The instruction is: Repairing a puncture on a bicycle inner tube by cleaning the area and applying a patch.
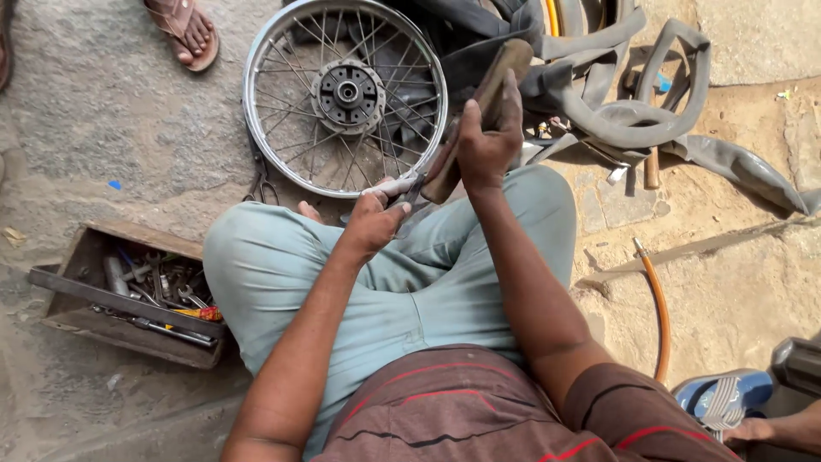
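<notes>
Head view: our right hand (487, 145) grips a wooden block (479, 111), left hand (372, 224) pinches scissors (409, 195) just beneath, apparently mid-trim; steadiness needed next.

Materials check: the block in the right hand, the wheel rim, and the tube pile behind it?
Block in the right hand: likely wood, brown, dull and worn-looking. Wheel rim: metal, probably steel or chrome-plated, with a bright silvery shine and thin spokes. Inner tubes: rubber by the look, matte grey-black, limp and folded.
</notes>
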